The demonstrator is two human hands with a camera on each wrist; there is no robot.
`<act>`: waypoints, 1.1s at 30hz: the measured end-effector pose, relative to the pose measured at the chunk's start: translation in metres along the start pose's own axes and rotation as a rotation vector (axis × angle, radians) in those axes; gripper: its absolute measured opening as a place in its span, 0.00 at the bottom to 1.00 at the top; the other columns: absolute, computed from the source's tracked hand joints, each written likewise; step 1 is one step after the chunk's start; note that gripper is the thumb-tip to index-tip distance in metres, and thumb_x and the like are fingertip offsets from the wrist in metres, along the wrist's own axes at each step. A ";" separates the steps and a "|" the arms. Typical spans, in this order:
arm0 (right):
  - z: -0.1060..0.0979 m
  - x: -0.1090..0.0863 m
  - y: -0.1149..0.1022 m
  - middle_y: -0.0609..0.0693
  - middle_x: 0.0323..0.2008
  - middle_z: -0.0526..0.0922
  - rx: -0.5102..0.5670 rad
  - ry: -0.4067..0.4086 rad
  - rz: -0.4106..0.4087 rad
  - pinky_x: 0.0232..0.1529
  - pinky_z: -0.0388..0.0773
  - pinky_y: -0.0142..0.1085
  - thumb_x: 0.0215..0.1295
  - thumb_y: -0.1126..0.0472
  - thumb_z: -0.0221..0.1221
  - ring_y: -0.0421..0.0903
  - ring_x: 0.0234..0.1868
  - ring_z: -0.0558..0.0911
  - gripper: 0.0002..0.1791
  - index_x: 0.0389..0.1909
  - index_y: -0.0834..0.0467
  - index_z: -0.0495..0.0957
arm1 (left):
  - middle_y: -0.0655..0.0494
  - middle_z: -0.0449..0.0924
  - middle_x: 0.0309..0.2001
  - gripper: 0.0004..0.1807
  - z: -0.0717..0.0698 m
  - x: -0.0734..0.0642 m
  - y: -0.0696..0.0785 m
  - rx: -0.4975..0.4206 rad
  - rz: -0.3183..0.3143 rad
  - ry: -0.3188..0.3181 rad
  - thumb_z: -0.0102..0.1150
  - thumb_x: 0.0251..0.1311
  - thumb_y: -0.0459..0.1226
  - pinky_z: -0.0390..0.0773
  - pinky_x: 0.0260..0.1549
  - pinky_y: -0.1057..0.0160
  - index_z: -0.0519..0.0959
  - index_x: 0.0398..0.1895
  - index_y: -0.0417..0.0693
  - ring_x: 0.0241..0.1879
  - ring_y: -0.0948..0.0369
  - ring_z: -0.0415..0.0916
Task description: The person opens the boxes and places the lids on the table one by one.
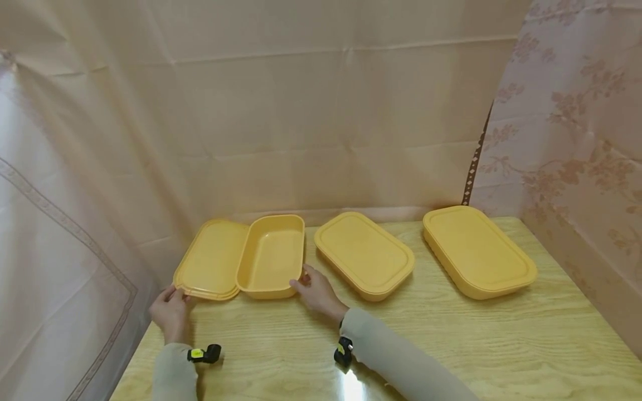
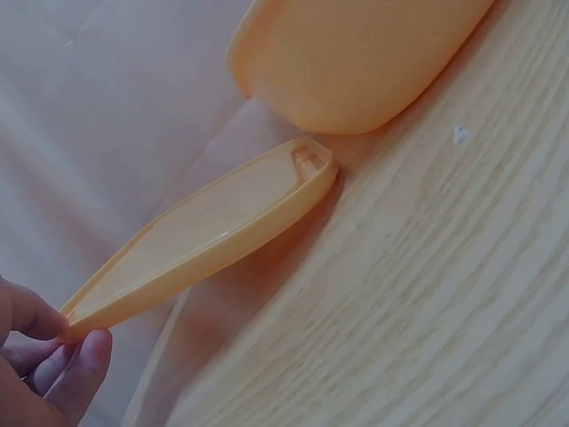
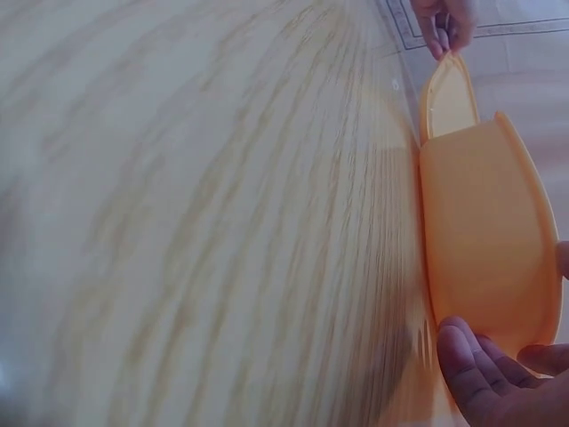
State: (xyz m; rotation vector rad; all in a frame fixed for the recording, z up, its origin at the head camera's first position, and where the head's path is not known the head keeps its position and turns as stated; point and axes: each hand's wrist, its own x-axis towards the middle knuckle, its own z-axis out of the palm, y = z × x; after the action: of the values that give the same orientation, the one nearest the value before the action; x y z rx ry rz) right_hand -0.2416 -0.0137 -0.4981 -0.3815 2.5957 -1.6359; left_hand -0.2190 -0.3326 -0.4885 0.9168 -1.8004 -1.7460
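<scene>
At the left of the table lies a yellow lid, its rimmed inner side up. My left hand pinches its near left corner between thumb and fingers; in the left wrist view that lid corner is raised off the table. Right beside the lid stands an uncovered, empty yellow box, touching or overlapping the lid's right edge. My right hand holds the box at its near right corner, the thumb by the rim. Fingers of that hand lie against the box's outer wall in the right wrist view.
Two more yellow boxes with lids on stand to the right: one covered box in the middle and another covered box farther right. A beige cloth hangs behind the wooden table, with patterned cloth at the right.
</scene>
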 end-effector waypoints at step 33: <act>0.010 0.004 -0.003 0.48 0.30 0.74 -0.037 -0.021 0.006 0.30 0.67 0.31 0.69 0.51 0.58 0.41 0.30 0.70 0.28 0.64 0.62 0.69 | 0.53 0.76 0.26 0.24 -0.018 0.016 -0.008 0.332 -0.100 -0.135 0.52 0.62 0.28 0.77 0.18 0.73 0.67 0.59 0.21 0.15 0.71 0.74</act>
State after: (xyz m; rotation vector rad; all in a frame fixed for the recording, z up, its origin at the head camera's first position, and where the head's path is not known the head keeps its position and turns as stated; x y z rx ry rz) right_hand -0.2432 -0.0251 -0.4997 -0.3905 2.6126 -1.5744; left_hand -0.2154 -0.3562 -0.4968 1.0547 -2.2138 -1.6290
